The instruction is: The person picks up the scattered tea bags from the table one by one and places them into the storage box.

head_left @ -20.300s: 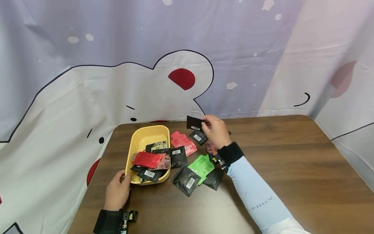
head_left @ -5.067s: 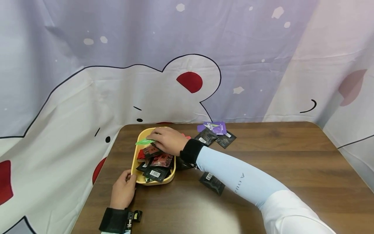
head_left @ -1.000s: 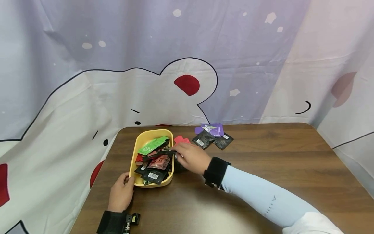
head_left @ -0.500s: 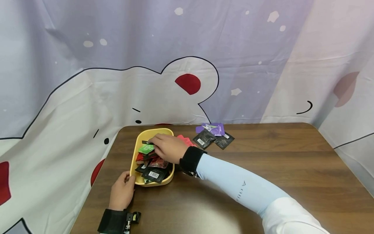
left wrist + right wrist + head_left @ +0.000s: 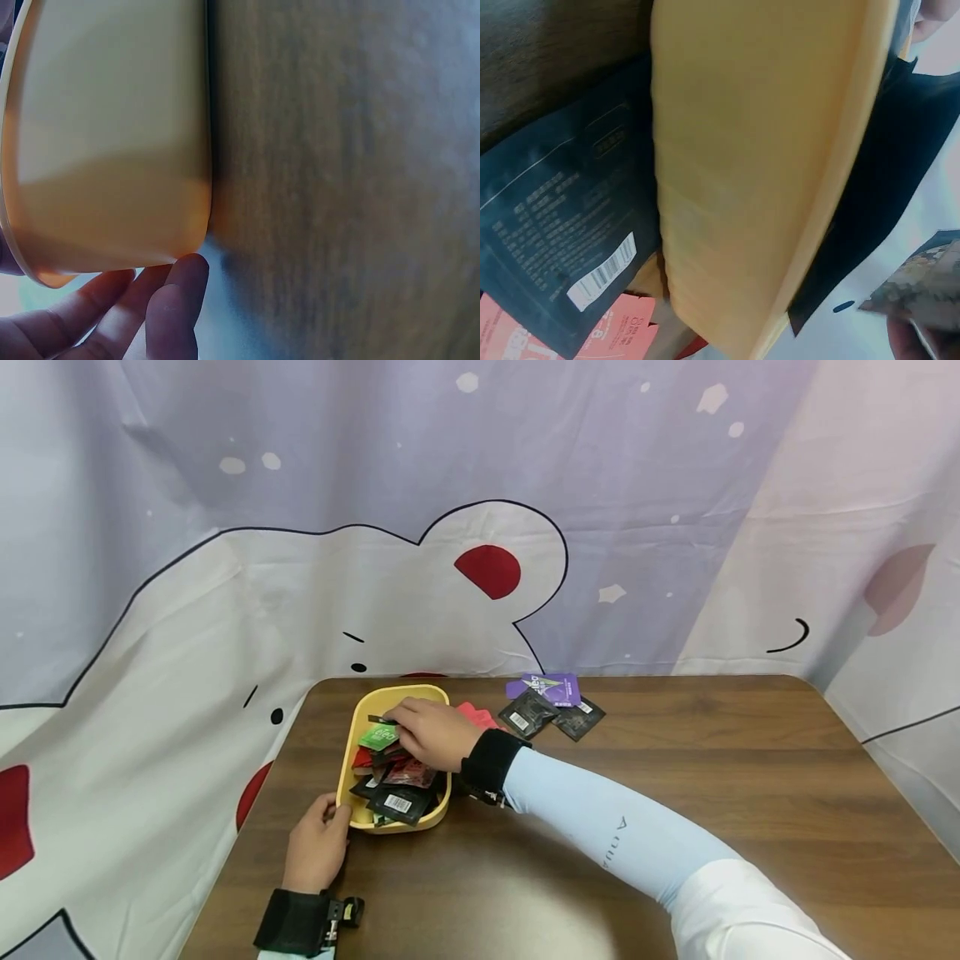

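Note:
A yellow plastic tub (image 5: 405, 830) stands at the left of the table, heaped with black, red and patterned tea sachets. On top lies a green sachet (image 5: 378, 737). My left hand (image 5: 317, 847) grips the tub's near left corner; in the left wrist view its fingers (image 5: 176, 307) press the tub's wall (image 5: 112, 127). Over the tub, my right hand (image 5: 437, 733) pinches a dark tea sachet (image 5: 381, 720), whose patterned face (image 5: 926, 274) shows in the right wrist view. The right hand hides part of the heap.
A pink sachet (image 5: 478, 716) lies right of the tub, beside a black one (image 5: 562, 210) seen in the right wrist view. Farther back are a purple sachet (image 5: 561, 688) and two black ones (image 5: 528, 714). A patterned curtain (image 5: 645, 527) hangs behind the wooden table (image 5: 712, 760).
My right hand has moved left from beside the tub to above it, carrying the dark sachet. Earlier, green and several other sachets left the table for the tub. My left hand has stayed put.

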The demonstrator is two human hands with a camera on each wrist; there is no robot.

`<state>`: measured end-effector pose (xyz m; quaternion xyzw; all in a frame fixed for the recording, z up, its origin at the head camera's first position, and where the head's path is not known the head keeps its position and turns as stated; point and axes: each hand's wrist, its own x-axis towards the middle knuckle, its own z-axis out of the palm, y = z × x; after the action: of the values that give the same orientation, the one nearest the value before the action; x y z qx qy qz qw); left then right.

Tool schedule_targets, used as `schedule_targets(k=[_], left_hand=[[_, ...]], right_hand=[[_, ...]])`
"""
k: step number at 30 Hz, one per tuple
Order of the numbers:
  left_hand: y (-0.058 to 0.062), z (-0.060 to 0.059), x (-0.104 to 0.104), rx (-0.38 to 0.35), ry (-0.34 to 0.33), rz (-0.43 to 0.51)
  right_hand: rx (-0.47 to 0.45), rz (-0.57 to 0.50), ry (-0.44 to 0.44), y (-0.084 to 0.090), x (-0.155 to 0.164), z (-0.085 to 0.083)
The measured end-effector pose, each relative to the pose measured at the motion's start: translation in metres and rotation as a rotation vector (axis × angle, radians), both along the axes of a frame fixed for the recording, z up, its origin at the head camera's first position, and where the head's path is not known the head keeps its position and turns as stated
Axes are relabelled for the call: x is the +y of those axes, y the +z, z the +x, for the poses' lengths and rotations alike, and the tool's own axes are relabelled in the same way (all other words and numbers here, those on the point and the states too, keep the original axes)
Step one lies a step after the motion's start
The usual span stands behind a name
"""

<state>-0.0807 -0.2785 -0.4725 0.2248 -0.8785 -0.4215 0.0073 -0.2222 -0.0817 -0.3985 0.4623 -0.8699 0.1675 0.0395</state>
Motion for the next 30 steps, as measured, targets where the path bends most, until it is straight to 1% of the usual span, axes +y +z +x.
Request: schedule_targets(k=[5, 7, 14, 18, 23, 27, 30], left_hand=[[0.0, -0.001, 0.0, -0.008, 0.0, 0.008], [0.0, -0.001, -0.001, -0.009, -0.003, 0.008], [-0.001, -0.001, -0.002, -0.002, -0.006, 0.0], [-0.001, -0.001, -0.002, -0.006, -0.008, 0.008], [0.0, -0.001, -0.001, -0.011, -0.007, 0.008], [0.0, -0.001, -0.001, -0.013, -0.01, 0.007], [0.001, -0.001, -0.001, -0.014, -0.01, 0.006]], right_hand=[[-0.085, 0.072, -0.022, -0.002, 0.006, -0.003], [-0.111, 0.077, -0.036, -0.002, 0.009, -0.004], [-0.115, 0.079, -0.062, -0.007, 0.025, -0.009], [-0.136, 0.08, -0.084, -0.012, 0.035, -0.012], [-0.173, 0.079, -0.09, -0.021, 0.051, -0.014], [-0.195, 0.081, -0.115, -0.033, 0.064, -0.013], [-0.21, 0.102, -0.133, -0.042, 0.073, -0.012]])
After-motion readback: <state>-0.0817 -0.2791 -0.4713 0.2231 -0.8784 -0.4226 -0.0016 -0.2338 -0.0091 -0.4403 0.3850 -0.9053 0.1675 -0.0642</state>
